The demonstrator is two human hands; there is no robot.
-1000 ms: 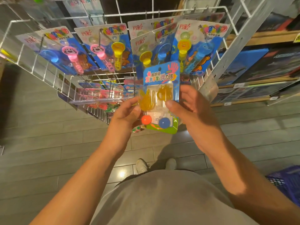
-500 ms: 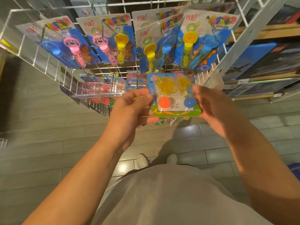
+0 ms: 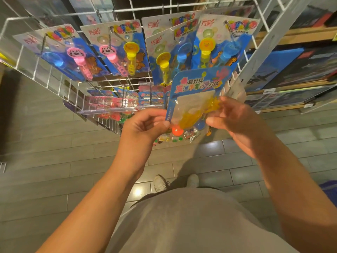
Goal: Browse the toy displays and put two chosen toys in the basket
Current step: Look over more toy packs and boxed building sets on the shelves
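Both hands hold one toy pack [image 3: 196, 94] up in front of the wire rack [image 3: 113, 12] — the left hand [image 3: 144, 126] pinches its lower left edge between thumb and fingers, the right hand [image 3: 235, 121] grips its right side. The blue card carries yellow pieces, an orange ball [image 3: 177, 130] and a blue ball [image 3: 200, 125]. Bubble wand packs [image 3: 120, 50] hang on the rack behind — a corner of the blue basket [image 3: 331, 190] shows at lower right.
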